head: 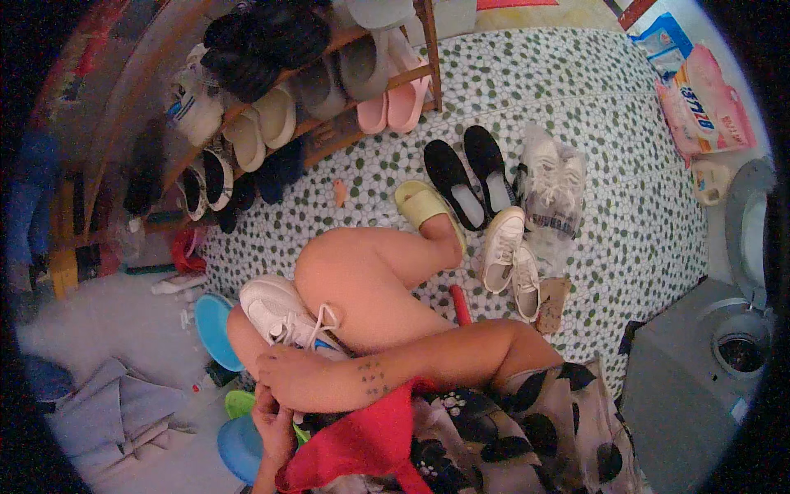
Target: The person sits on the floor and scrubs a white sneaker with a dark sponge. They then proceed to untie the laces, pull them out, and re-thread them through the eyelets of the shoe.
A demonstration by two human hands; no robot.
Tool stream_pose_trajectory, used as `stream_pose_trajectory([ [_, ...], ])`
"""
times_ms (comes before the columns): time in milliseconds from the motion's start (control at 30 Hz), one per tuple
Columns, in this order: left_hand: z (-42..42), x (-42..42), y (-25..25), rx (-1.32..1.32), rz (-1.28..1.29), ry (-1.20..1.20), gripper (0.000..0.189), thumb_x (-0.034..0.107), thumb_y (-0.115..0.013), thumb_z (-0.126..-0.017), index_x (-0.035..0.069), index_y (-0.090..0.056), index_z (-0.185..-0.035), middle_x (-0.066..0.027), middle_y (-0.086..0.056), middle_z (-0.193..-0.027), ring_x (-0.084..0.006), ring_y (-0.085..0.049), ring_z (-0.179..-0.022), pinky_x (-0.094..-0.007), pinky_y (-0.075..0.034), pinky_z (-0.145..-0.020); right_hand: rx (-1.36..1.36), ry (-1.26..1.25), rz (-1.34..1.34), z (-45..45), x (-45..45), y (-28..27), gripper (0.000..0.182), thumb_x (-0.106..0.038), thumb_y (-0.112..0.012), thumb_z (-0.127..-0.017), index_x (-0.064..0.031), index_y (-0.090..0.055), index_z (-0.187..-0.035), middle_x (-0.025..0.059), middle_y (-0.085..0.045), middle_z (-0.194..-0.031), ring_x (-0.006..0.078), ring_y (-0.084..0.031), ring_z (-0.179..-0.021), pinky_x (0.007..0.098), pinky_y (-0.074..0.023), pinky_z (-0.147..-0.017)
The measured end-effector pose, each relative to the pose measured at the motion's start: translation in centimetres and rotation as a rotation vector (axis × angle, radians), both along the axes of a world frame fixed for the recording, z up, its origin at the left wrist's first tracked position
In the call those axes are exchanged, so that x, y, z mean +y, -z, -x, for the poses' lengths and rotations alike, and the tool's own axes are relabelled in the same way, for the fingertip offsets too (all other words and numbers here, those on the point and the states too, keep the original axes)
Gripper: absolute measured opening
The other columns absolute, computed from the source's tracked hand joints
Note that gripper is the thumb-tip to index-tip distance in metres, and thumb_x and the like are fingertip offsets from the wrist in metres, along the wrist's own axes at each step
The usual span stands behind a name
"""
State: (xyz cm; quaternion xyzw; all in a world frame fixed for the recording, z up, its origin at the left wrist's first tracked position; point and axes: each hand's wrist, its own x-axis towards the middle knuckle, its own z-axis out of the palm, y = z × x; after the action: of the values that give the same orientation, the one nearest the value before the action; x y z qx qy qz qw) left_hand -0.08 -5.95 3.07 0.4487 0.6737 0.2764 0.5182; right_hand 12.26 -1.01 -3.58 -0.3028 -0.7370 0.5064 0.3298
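Note:
A white lace-up sneaker (pixel 281 312) with a blue mark on its side rests across my bare legs, a loop of its lace lying over my knee. My right hand (pixel 293 373) bends over the heel end of this sneaker, its fingers curled down towards my other hand. Just below it, my left hand (pixel 271 420) is raised with its fingertips close to the right hand's fingers. Whether either hand grips the shoe or a small thing is hidden. A red cloth (pixel 358 438) lies over my lap beneath the right forearm.
White canvas sneakers (pixel 503 247), black slip-on shoes (pixel 453 179) and plastic-wrapped white shoes (pixel 552 179) stand on the pebble-patterned floor. A wooden shoe rack (pixel 410 75) holds several pairs. Blue basins (pixel 216 330) are at the left, a grey washing machine (pixel 679 346) at the right.

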Motion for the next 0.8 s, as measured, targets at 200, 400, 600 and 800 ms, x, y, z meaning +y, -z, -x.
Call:
stream_pose_trajectory([
  [200, 0.5, 0.4, -0.9, 0.495, -0.067, 0.340, 0.011, -0.002, -0.061, -0.076, -0.004, -0.060, -0.087, -0.0055, -0.055, -0.100, -0.0155, -0.051, -0.093, -0.0266, -0.041, -0.080, -0.061, 0.040, -0.453, -2.7, -0.1, -0.5, 0.014, -0.017, -0.058, -0.067, -0.0065, -0.065, -0.071, 0.0049, -0.056, -0.085, 0.0197, -0.049, -0.090, 0.0311, -0.0374, -0.080],
  [400, 1.7, -0.4, -0.7, 0.385, 0.145, 0.105, 0.011, -0.004, -0.061, -0.075, -0.003, -0.062, -0.086, -0.0071, -0.057, -0.094, -0.0163, -0.052, -0.088, -0.0284, -0.042, -0.077, -0.007, 0.140, -0.445, -2.9, 0.2, -0.1, 0.014, -0.017, -0.056, -0.066, -0.0073, -0.066, -0.070, 0.0058, -0.057, -0.082, 0.0215, -0.051, -0.086, 0.0337, -0.0393, -0.076],
  [600, 3.8, -1.5, -0.3, 0.560, 0.105, 0.442, 0.010, 0.000, -0.066, -0.070, 0.000, -0.063, -0.079, -0.0098, -0.060, -0.095, -0.0190, -0.054, -0.086, -0.0313, -0.043, -0.078, 0.174, 0.156, -0.473, -4.7, 1.9, -0.4, 0.017, -0.018, -0.056, -0.069, -0.0079, -0.061, -0.081, 0.0051, -0.055, -0.084, 0.0199, -0.049, -0.092, 0.0332, -0.0395, -0.078],
  [800, 5.3, -3.3, -0.6, 0.372, 0.063, 0.339, 0.011, 0.000, -0.067, -0.061, 0.003, -0.062, -0.070, -0.0116, -0.060, -0.095, -0.0246, -0.054, -0.093, -0.0341, -0.042, -0.081, 0.277, 0.292, 0.116, -13.7, 4.8, 10.5, 0.037, -0.030, -0.043, -0.085, -0.0031, -0.052, -0.109, 0.0133, -0.052, -0.108, 0.0243, -0.051, -0.103, 0.0326, -0.0388, -0.087],
])
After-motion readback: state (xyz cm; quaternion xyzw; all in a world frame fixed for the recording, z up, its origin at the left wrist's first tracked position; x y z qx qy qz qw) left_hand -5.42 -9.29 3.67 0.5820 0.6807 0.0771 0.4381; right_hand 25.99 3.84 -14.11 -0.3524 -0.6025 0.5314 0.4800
